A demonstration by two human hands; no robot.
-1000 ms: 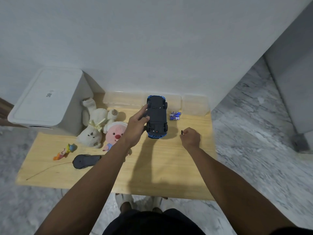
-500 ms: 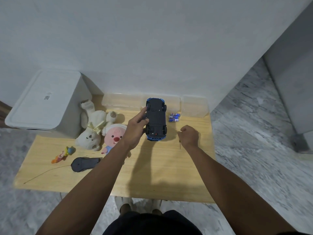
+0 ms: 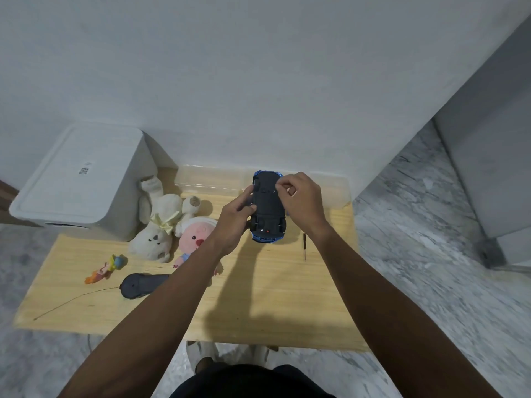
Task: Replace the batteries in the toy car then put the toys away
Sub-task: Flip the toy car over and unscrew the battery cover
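A blue toy car lies upside down above the wooden table, its black underside facing me. My left hand grips the car's left side, fingers curled over the chassis. My right hand is over the far end of the underside, thumb and forefinger pinching at a spot there; what they hold is too small to tell. A thin dark screwdriver lies on the table just right of the car. The batteries are hidden behind my right hand.
A white plush rabbit, a pink plush, a small colourful figure and a black remote with a wire aerial lie at the left. A clear plastic box stands against the wall, a white lidded bin at far left.
My right hand let go of the screwdriver, left it on the table, and moved up onto the car's underside. My left hand kept its hold on the car.
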